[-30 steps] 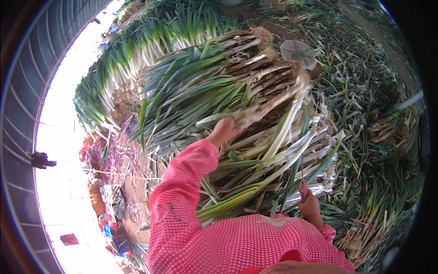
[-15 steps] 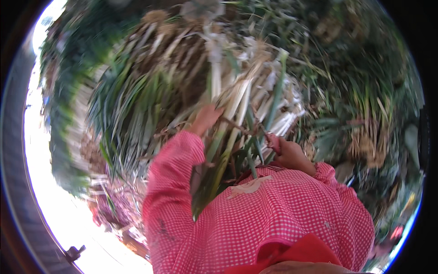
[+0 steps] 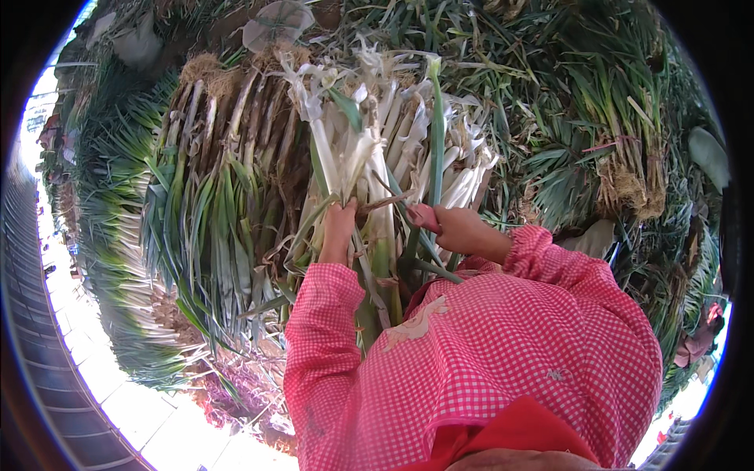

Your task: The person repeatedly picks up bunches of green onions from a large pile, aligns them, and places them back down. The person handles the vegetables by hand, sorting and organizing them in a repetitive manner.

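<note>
A pile of peeled leeks (image 3: 378, 177) with white shanks and green leaves lies in front of my body. My left hand (image 3: 338, 229) is closed on a leek at the pile's left side, fingertips beside its pale shank and some hanging leaves. On the right, my right hand (image 3: 465, 233) is wrapped round a red-pink handle (image 3: 424, 217); the tool's working end cannot be made out among the leaves. A thin brown dry leaf strip (image 3: 385, 201) crosses between the two hands. One upright green leaf (image 3: 437, 141) stands just beyond my right hand.
Unpeeled leeks (image 3: 236, 118) with brown roots lie at the left, green leaves toward me. Further left runs a long row of leeks (image 3: 133, 235). Loose green leaves (image 3: 503, 94) cover the far right, and a tied bundle (image 3: 628, 165) rests at the right.
The view has turned and steadied, so the pile looks shifted. My left hand has come lower, nearer my body, still at the leeks. My right hand keeps the red-pink handle.
</note>
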A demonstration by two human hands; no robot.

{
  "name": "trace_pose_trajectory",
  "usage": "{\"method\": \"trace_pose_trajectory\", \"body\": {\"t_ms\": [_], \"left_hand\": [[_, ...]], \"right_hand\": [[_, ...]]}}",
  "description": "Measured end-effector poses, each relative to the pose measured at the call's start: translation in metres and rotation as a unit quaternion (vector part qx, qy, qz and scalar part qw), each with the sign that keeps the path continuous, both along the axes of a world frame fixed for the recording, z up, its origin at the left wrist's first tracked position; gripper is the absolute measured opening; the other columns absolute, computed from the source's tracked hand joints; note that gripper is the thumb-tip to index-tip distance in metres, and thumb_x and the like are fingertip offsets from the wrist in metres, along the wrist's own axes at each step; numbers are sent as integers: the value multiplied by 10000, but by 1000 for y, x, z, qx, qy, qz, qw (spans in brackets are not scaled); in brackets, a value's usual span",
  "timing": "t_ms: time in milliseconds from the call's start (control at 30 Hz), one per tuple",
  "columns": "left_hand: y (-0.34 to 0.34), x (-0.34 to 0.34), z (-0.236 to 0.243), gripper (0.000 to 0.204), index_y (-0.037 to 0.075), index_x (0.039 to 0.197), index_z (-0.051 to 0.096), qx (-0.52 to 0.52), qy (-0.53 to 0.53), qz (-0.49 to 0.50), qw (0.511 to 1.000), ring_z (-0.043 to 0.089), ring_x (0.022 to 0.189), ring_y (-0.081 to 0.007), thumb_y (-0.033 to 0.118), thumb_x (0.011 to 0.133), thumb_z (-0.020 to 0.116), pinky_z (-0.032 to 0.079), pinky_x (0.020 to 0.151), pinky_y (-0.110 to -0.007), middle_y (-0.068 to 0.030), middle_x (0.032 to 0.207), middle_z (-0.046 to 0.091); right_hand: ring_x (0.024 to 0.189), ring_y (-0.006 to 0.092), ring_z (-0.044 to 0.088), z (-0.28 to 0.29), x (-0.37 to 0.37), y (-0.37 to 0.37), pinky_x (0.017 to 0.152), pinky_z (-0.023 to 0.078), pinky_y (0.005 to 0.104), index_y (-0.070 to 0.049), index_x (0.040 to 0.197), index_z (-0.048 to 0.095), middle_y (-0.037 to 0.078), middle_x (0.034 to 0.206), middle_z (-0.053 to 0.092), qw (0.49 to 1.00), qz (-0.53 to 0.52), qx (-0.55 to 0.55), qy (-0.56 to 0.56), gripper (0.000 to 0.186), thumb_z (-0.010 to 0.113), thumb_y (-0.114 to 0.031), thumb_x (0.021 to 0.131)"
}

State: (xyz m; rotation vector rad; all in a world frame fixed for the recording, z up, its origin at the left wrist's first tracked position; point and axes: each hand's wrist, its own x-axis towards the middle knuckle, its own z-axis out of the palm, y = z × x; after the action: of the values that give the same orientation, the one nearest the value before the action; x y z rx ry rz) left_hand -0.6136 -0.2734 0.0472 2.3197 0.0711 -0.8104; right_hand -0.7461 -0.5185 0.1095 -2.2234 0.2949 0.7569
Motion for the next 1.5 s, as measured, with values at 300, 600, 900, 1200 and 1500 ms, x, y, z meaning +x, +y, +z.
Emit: {"method": "trace_pose_trajectory", "body": {"t_ms": [300, 600, 900, 1200, 1500], "left_hand": [[-4, 1, 6, 474, -40, 1173, 602, -49, 18, 57, 997, 616, 1040, -326, 346, 902, 569, 438, 901, -389, -227, 1091, 650], [-10, 5, 16, 415, 57, 1164, 598, -64, 109, 142, 982, 588, 864, -286, 383, 909, 565, 484, 649, -459, -116, 1018, 639], [-4, 10, 13, 356, 5, 938, 701, -58, 149, 134, 978, 593, 830, -214, 339, 885, 591, 442, 788, -359, -87, 883, 676], [17, -17, 35, 380, -49, 1139, 604, -115, 99, -35, 988, 627, 809, -190, 227, 879, 630, 479, 760, -334, -100, 941, 674], [13, -14, 8, 386, -37, 1128, 621, -78, 20, 53, 995, 631, 852, -201, 253, 872, 615, 478, 782, -354, -116, 926, 676]], "right_hand": [[850, 411, 645, -44, 70, -9, 763, 508, 498, -31, 992, 574, 214, 893, 668, 995, -72, -27, -62, 279, 582, -202, 771], [875, 427, 636, 4, 29, -9, 804, 496, 495, -40, 1029, 561, 228, 896, 665, 989, -121, 33, -74, 313, 576, -196, 758], [908, 415, 643, -21, 56, -13, 826, 511, 473, -62, 1058, 584, 220, 952, 671, 999, -36, -12, -13, 335, 579, -202, 754], [822, 437, 640, 38, -12, 7, 749, 499, 506, -42, 1100, 527, 238, 876, 664, 999, 24, -16, 31, 383, 613, -236, 781], [867, 433, 630, -75, -8, -7, 789, 493, 496, -26, 1041, 555, 233, 891, 662, 995, -62, -8, -72, 351, 592, -207, 742]]}}
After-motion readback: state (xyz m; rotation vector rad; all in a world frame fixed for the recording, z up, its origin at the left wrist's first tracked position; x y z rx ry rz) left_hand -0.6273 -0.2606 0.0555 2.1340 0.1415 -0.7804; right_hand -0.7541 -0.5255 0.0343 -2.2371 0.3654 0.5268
